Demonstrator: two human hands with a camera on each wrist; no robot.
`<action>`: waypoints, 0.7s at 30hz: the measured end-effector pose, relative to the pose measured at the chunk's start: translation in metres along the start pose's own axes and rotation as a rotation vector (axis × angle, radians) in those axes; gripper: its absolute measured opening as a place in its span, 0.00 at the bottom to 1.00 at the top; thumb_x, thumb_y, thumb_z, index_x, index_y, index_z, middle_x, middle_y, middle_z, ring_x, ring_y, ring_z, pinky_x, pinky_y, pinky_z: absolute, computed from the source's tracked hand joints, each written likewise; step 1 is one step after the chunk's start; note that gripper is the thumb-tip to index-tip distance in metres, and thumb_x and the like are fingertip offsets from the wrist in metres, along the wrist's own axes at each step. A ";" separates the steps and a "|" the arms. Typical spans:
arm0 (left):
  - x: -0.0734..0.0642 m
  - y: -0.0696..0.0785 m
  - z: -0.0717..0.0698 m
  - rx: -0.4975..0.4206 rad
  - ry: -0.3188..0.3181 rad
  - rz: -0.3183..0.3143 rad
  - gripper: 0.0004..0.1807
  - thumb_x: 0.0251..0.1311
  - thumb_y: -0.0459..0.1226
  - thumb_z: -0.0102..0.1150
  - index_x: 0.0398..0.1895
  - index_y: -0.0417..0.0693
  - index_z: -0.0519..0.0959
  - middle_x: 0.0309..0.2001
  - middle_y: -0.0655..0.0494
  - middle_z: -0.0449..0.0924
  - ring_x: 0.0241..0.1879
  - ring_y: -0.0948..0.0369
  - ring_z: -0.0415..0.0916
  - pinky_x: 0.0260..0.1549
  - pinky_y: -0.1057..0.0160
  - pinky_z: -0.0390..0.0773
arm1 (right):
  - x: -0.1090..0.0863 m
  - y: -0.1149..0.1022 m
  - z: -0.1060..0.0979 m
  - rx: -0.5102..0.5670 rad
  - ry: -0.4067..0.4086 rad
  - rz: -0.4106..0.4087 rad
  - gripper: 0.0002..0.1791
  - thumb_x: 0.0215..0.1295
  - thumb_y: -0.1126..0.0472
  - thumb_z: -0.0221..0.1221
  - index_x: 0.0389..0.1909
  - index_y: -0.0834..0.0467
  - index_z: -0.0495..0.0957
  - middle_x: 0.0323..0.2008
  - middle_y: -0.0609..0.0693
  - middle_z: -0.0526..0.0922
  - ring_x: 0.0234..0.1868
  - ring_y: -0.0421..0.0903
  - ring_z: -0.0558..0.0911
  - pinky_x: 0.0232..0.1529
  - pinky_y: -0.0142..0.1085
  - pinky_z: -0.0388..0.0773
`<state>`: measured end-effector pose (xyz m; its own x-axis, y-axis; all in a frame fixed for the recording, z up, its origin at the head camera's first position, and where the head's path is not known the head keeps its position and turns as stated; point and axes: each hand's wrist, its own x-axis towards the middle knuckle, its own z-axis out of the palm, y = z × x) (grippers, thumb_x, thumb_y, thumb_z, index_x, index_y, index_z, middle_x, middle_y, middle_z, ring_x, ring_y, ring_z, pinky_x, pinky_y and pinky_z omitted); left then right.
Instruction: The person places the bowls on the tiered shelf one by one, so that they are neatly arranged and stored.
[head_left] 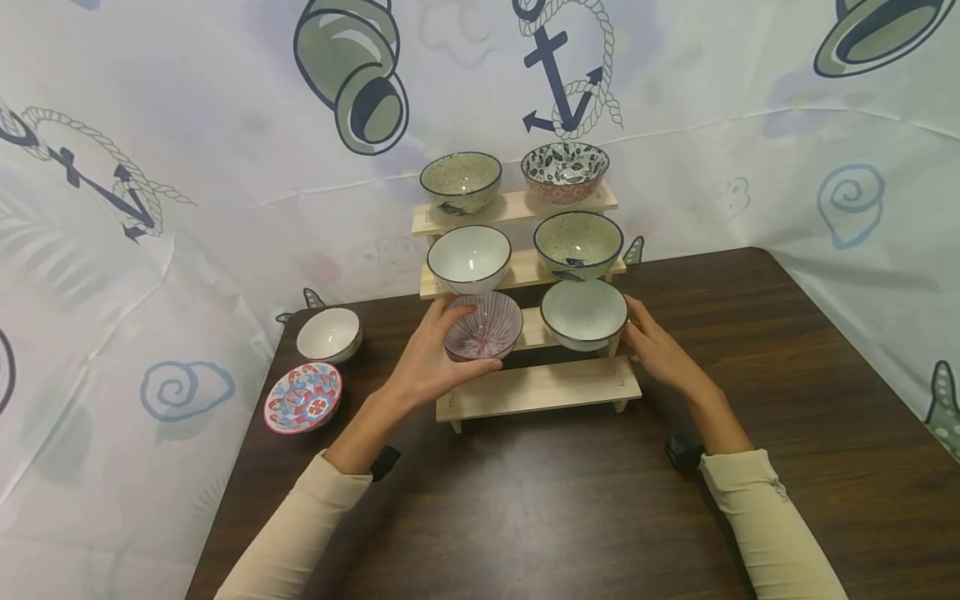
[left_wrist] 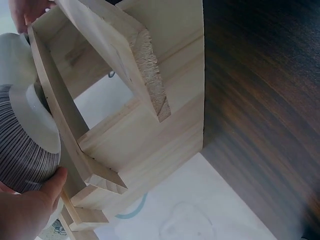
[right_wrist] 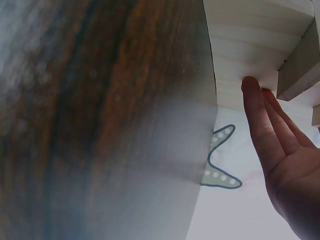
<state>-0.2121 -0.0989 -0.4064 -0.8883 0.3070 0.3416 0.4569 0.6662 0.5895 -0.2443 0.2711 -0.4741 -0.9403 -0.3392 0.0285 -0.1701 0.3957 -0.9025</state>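
A purple-striped bowl (head_left: 483,327) stands at the left of the wooden tiered stand's (head_left: 540,390) second step from the bottom. My left hand (head_left: 431,350) grips it by its sides, thumb toward the front. In the left wrist view the thumb (left_wrist: 52,187) presses the striped outside of the bowl. My right hand (head_left: 660,346) is at the stand's right side, beside a white bowl with a dark rim (head_left: 584,312). Its fingers (right_wrist: 262,125) reach out fairly straight against the stand's wooden side in the right wrist view; the bowl is hidden there.
Higher steps hold another white bowl (head_left: 469,257), two speckled green bowls (head_left: 579,242) and a floral bowl (head_left: 566,171). On the dark table (head_left: 525,517), at left, are a small white bowl (head_left: 330,335) and a red-and-blue patterned bowl (head_left: 303,398). A printed cloth (head_left: 225,250) hangs behind.
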 end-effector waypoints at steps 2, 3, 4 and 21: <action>0.000 -0.001 0.000 -0.012 0.009 0.005 0.47 0.42 0.56 0.83 0.66 0.46 0.76 0.75 0.50 0.62 0.71 0.50 0.67 0.68 0.42 0.71 | 0.000 -0.001 0.000 0.000 -0.001 0.004 0.33 0.86 0.46 0.34 0.85 0.46 0.38 0.80 0.69 0.51 0.73 0.77 0.64 0.58 0.73 0.74; 0.000 -0.002 0.001 -0.017 0.013 0.007 0.47 0.42 0.55 0.84 0.65 0.46 0.76 0.74 0.49 0.62 0.71 0.50 0.67 0.68 0.43 0.72 | -0.001 -0.001 0.000 0.000 -0.001 0.006 0.33 0.86 0.46 0.34 0.85 0.45 0.38 0.80 0.69 0.51 0.73 0.77 0.64 0.58 0.73 0.74; 0.000 -0.002 0.001 -0.019 0.016 0.005 0.46 0.42 0.55 0.84 0.65 0.47 0.76 0.74 0.49 0.62 0.70 0.50 0.68 0.67 0.43 0.72 | -0.001 -0.001 0.000 0.000 -0.002 0.007 0.33 0.86 0.47 0.34 0.85 0.45 0.38 0.80 0.69 0.51 0.73 0.77 0.64 0.58 0.72 0.74; -0.004 -0.006 0.004 -0.049 0.025 0.019 0.47 0.45 0.54 0.82 0.67 0.50 0.70 0.77 0.49 0.57 0.74 0.49 0.63 0.69 0.41 0.70 | 0.001 0.001 0.000 -0.003 0.013 0.023 0.32 0.85 0.46 0.34 0.84 0.43 0.40 0.80 0.67 0.53 0.72 0.75 0.67 0.57 0.71 0.76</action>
<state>-0.2110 -0.1015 -0.4138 -0.8784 0.3012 0.3710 0.4756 0.6262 0.6178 -0.2449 0.2709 -0.4748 -0.9477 -0.3187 0.0139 -0.1496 0.4057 -0.9017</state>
